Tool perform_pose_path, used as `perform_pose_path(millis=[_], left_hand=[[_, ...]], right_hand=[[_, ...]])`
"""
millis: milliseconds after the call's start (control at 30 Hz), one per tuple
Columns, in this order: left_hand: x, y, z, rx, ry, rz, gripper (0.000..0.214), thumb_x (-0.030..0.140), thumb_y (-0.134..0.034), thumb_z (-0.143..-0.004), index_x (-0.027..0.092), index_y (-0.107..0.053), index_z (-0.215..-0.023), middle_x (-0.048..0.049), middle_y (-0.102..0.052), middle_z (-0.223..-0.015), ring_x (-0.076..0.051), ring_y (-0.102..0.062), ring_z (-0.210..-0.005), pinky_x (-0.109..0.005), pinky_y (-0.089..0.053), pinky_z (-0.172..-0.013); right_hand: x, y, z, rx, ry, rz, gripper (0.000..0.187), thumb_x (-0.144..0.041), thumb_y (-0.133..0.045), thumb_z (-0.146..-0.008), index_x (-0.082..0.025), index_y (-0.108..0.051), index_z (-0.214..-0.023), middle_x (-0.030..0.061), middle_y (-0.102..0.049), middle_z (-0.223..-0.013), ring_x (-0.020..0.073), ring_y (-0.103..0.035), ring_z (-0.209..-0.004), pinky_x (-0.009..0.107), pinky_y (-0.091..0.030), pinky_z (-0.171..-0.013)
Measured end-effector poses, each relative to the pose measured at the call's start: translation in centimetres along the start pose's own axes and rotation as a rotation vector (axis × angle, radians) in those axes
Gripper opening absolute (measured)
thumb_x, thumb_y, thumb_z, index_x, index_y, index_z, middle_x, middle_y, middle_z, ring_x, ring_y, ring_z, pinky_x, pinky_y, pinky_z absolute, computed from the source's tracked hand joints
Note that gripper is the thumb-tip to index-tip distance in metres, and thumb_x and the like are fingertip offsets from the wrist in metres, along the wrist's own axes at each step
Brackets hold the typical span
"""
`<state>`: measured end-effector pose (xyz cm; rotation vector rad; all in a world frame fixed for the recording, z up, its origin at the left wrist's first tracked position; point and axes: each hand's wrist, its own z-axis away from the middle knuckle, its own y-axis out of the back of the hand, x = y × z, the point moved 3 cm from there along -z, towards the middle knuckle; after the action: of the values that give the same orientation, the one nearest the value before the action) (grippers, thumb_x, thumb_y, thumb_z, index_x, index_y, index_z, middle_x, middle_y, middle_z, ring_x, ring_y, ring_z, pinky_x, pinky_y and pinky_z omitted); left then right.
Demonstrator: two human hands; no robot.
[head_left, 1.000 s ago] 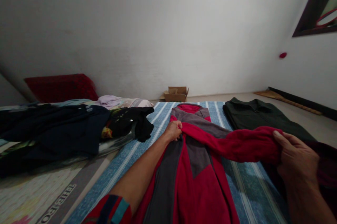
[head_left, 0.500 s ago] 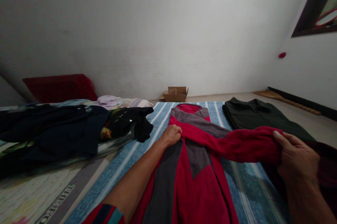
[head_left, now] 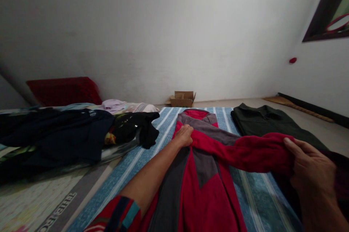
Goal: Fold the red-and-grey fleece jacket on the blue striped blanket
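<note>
The red and grey jacket (head_left: 188, 192) lies lengthwise on the blue striped sheet (head_left: 167, 125), its collar away from the person, and one sleeve (head_left: 253, 154) is drawn out across it toward the right side. For doing this well, I think the two hands should pull only gently against each other, so that the sleeve becomes straight but the body of the jacket is not dragged crooked. It would be good also to smooth the soft wrinkles along the middle of the sleeve, and to hold its two ends at a similar height, because a loose part could twist. The left hand (head_left: 184, 135) is closed on the cloth in the upper part of the jacket, where the sleeve begins its way to the right; its fingertips are hidden. The right hand (head_left: 313, 166) is clamped on the far part of the sleeve, thumb on top; whether it has the cuff itself I cannot tell. So the sleeve is stretched between both grips, while most of the jacket's body lies nearer to the person than the left hand. The dark green shirt (head_left: 272, 123) is just beyond the sleeve.
</note>
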<state>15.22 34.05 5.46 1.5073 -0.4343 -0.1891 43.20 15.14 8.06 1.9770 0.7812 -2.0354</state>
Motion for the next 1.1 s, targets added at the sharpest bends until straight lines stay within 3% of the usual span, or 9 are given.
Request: perform_pose_path(millis=[133, 200, 367, 533, 633, 733, 867, 1000, 1100], left_hand=[[-0.3, 0.0, -1.4, -0.213, -0.069, 0.079, 0.02, 0.009, -0.068, -0.05, 0.019, -0.066, -0.067, 0.0053, -0.063, -0.063, -0.015, -0.06, -0.067, -0.02, -0.043, -0.059], [-0.8, 0.3, -2.0, -0.253, -0.077, 0.122, 0.021, 0.012, -0.072, -0.048, 0.019, -0.066, -0.067, 0.0072, -0.061, -0.059, -0.014, -0.059, -0.063, -0.019, -0.043, -0.056], [-1.9, 0.7, -4.5, -0.149, -0.028, 0.188, 0.025, 0.02, -0.07, -0.066, 0.014, -0.066, -0.09, -0.0014, -0.067, -0.086, -0.018, -0.061, -0.084, -0.024, -0.048, -0.072], [-1.4, -0.9, -7.3, -0.05, 0.006, 0.196, 0.03, 0.032, -0.054, -0.088, 0.015, -0.055, -0.112, -0.0081, -0.056, -0.115, -0.02, -0.057, -0.099, -0.041, -0.049, -0.084], [-0.5, -2.7, -8.3, -0.059, 0.036, 0.219, 0.034, 0.036, -0.052, -0.088, 0.017, -0.053, -0.116, -0.0093, -0.054, -0.12, -0.021, -0.055, -0.103, -0.043, -0.047, -0.087], [0.0, -4.3, -8.9, -0.068, 0.101, 0.233, 0.043, 0.039, -0.046, -0.089, 0.012, -0.049, -0.123, -0.0174, -0.046, -0.132, -0.03, -0.044, -0.122, -0.047, -0.037, -0.098], [0.2, -5.3, -9.3, -0.073, 0.167, 0.244, 0.056, 0.041, -0.04, -0.088, 0.007, -0.037, -0.132, -0.023, -0.031, -0.143, -0.035, -0.028, -0.132, -0.054, -0.025, -0.103], [0.3, -5.4, -9.8, -0.06, 0.195, 0.272, 0.055, 0.042, -0.038, -0.089, 0.008, -0.036, -0.133, -0.0223, -0.028, -0.145, -0.034, -0.025, -0.134, -0.053, -0.025, -0.104], [0.2, -5.3, -10.2, -0.033, 0.199, 0.303, 0.046, 0.04, -0.041, -0.091, 0.013, -0.042, -0.128, -0.0184, -0.039, -0.138, -0.03, -0.037, -0.127, -0.051, -0.032, -0.101]], right_hand=[[-0.4, -0.1, 0.7, 0.019, -0.062, -0.055, 0.043, -0.029, -0.081, -0.052, -0.017, -0.07, -0.092, 0.0006, -0.066, -0.072, 0.0108, -0.059, -0.054, 0.016, -0.052, -0.045], [-0.8, -0.4, 1.3, -0.016, -0.076, -0.075, 0.045, -0.03, -0.082, -0.051, -0.017, -0.07, -0.093, 0.0017, -0.068, -0.074, 0.0129, -0.062, -0.057, 0.018, -0.054, -0.049], [-2.2, -1.0, 2.9, -0.084, -0.026, -0.012, 0.045, -0.036, -0.082, -0.054, -0.018, -0.07, -0.093, 0.0007, -0.068, -0.073, 0.0122, -0.063, -0.055, 0.016, -0.053, -0.048], [-2.6, -1.4, 4.0, -0.165, -0.035, 0.063, 0.05, -0.042, -0.08, -0.054, -0.018, -0.07, -0.096, 0.002, -0.069, -0.073, 0.0159, -0.063, -0.051, 0.019, -0.052, -0.041], [-2.7, -1.3, 4.3, -0.203, -0.027, 0.093, 0.054, -0.046, -0.079, -0.054, -0.017, -0.069, -0.098, 0.0043, -0.07, -0.074, 0.0182, -0.063, -0.05, 0.021, -0.052, -0.038], [-2.5, -1.1, 4.6, -0.226, 0.008, 0.092, 0.053, -0.045, -0.078, -0.058, -0.018, -0.068, -0.102, 0.0033, -0.07, -0.074, 0.0166, -0.062, -0.048, 0.018, -0.05, -0.036], [-1.8, -1.2, 5.0, -0.277, -0.005, 0.063, 0.053, -0.043, -0.078, -0.061, -0.02, -0.066, -0.107, 0.0057, -0.071, -0.087, 0.022, -0.067, -0.06, 0.026, -0.058, -0.05], [-1.9, -1.5, 6.1, -0.275, 0.074, 0.052, 0.047, -0.041, -0.077, -0.062, -0.021, -0.067, -0.104, 0.0061, -0.071, -0.089, 0.0238, -0.068, -0.065, 0.028, -0.059, -0.053], [-2.9, -1.8, 7.7, -0.32, 0.191, 0.03, 0.038, -0.039, -0.077, -0.061, -0.021, -0.069, -0.094, 0.0048, -0.071, -0.082, 0.0227, -0.067, -0.063, 0.026, -0.058, -0.05]])
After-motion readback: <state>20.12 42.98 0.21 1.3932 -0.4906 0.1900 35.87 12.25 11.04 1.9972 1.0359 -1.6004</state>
